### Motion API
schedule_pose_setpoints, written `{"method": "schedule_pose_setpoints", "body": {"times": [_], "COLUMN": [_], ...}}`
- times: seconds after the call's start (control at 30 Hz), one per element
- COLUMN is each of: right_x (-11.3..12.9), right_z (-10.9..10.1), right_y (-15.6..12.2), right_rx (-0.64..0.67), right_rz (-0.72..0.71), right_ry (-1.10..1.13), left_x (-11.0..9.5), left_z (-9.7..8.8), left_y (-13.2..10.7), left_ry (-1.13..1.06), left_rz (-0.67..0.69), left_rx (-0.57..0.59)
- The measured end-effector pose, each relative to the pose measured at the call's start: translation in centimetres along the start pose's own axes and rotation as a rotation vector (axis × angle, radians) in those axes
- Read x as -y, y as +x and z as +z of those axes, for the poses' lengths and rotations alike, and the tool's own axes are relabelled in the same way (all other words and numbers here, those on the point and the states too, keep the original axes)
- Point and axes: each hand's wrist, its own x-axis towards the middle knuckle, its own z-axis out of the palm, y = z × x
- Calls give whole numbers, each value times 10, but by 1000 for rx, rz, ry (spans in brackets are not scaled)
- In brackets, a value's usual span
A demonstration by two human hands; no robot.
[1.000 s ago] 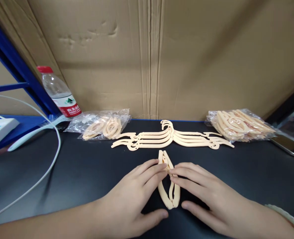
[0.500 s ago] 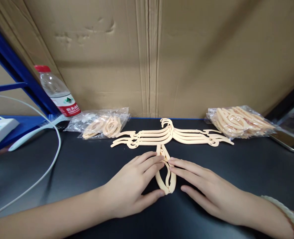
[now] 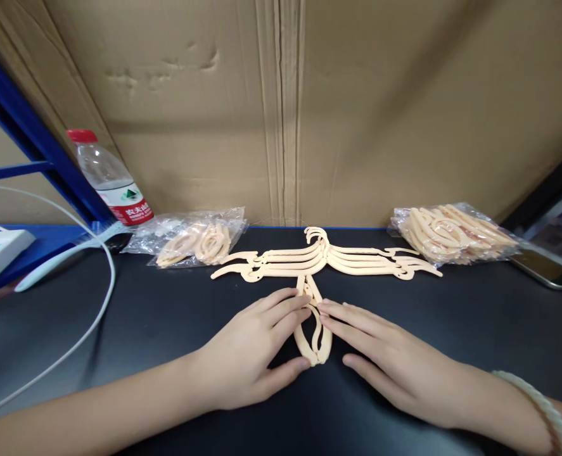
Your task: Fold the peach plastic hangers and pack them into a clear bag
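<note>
A folded cream plastic clothes hanger [image 3: 325,347] lies on the black table, its two arms pressed side by side and its upper part partly under my fingers. From the left, my left hand [image 3: 256,345] lays outstretched fingertips on it, the thumb apart near its lower end. My right hand [image 3: 395,361] touches its right edge with the tips of straight fingers, thumb spread away. Neither hand is wrapped round the hanger. Just beyond lie several unfolded hangers [image 3: 361,261], overlapping in a row with their hooks away from me.
Clear bags of folded hangers lie at the back left [image 3: 199,244] and back right [image 3: 456,231]. A red-capped water bottle [image 3: 112,177] stands behind the left bag. A white cable [image 3: 112,278] loops across the left side. Cardboard [image 3: 204,114] walls the back; a dark-framed device [image 3: 556,234] leans at right.
The view has shifted very slightly. Both hands keep their places on the folded hanger, and nothing else has visibly moved.
</note>
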Motion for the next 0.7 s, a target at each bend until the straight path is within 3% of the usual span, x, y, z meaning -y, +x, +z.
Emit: {"method": "schedule_pose_setpoints", "body": {"times": [0.47,0.7], "right_x": [-13,-20], "right_z": [-2,-4], "right_y": [6,12], "right_rx": [123,103], "right_rz": [51,26], "right_ry": [-19,-2], "left_x": [10,16], "left_z": [3,6], "left_y": [5,7], "left_ry": [54,60], "left_rz": [-21,-38], "left_rx": [6,2]}}
